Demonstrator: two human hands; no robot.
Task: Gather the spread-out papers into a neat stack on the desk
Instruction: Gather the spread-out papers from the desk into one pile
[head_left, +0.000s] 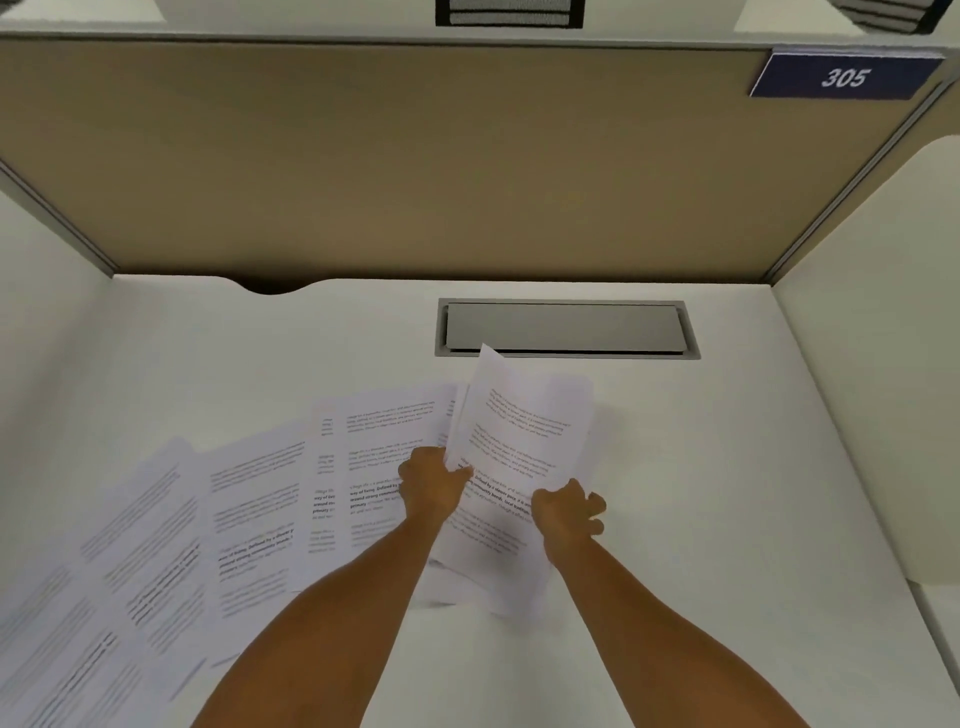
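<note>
A tan partition wall (415, 156) closes off the back of the cubicle, and the white desk (727, 467) runs out beneath it. Up on the partition's right end sits a dark blue plaque (844, 77) reading "305" in white slanted numerals. Set into the desk near the back is a grey cable hatch (566, 328), lid down.

Across the left half of the desk lie the spread-out sheets (208, 519), overlapping like a fan, their long edges leaning from near-left toward far-right. The print is paragraphs of black text (a few bold words such as "way of living" can just be made out; the rest is too blurred).

At the centre, a gathered bundle (514, 447) is lifted off the desk, long axis running away from the person, top tipped slightly left. The left hand (431, 480) pinches its left edge between thumb and fingers; the right hand (566, 512) clutches the lower right edge, fingers curled around the paper.
</note>
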